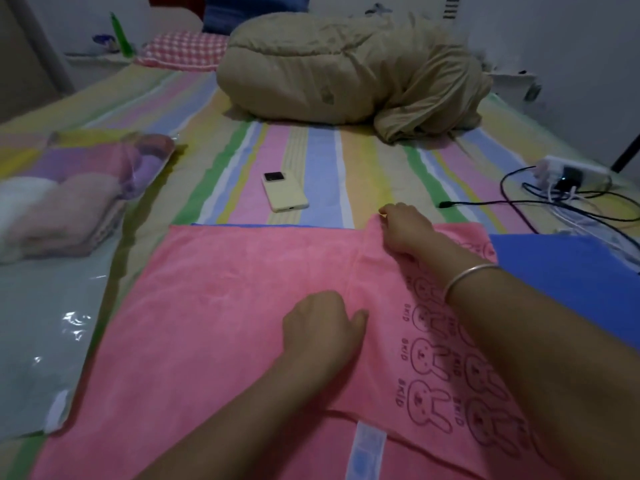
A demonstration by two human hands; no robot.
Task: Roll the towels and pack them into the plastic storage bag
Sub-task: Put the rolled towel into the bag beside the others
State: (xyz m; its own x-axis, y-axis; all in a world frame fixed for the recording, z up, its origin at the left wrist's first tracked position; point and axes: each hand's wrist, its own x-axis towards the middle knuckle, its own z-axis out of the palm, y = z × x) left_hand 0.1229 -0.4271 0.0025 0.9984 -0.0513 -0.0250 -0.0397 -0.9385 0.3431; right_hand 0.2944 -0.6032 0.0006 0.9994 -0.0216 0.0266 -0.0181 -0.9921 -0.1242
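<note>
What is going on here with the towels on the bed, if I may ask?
A person is working on a pink towel spread on the bed. The right hand pinches its far edge and the left hand grips it nearer the camera, both along a raised fold; it is not rolled yet. A blue towel shows beneath it. To the left, the plastic storage bag already holds rolled towels.
</note>
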